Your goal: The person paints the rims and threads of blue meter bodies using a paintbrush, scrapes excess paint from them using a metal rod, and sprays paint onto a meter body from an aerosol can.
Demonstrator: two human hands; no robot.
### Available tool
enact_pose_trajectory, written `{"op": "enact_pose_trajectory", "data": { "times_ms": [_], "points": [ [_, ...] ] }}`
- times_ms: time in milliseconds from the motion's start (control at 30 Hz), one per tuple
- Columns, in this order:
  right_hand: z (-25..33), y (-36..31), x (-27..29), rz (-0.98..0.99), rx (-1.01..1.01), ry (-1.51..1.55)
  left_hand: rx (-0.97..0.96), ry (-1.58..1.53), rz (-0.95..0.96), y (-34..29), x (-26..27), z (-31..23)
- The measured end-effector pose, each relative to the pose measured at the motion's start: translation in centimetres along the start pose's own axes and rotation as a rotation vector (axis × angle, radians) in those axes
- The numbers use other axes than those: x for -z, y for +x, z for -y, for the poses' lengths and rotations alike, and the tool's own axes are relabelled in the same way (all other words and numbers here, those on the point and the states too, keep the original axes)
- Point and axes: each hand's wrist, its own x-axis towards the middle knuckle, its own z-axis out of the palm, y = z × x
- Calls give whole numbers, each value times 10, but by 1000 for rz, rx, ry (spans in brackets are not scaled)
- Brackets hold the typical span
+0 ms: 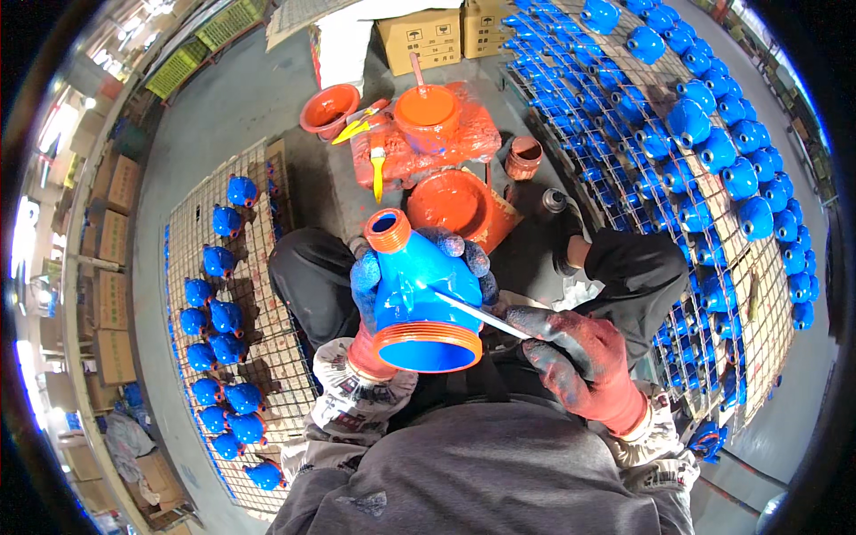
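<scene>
Between well-parted rack edges, left fingers hold fitting.

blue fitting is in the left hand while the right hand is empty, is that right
Not quite: the right hand isn't empty; it grips a slim, pale tool, as the head view shows. The blue fitting is in the left hand.

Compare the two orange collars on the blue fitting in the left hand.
The near collar is wide; the far collar is much narrower. The near collar sits closer to the person's body; the far collar sits farther out. Both are orange and ridged.
</scene>
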Motion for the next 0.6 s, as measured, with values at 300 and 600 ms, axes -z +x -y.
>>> {"op": "enact_pose_trajectory", "data": {
  "times_ms": [300,600],
  "points": [
    [9,6,7,59,-45,-142,-135,181,160,6,8,7],
    [4,9,7,22,-34,-62,-60,-31,14,2,1,11]
  ]
}}
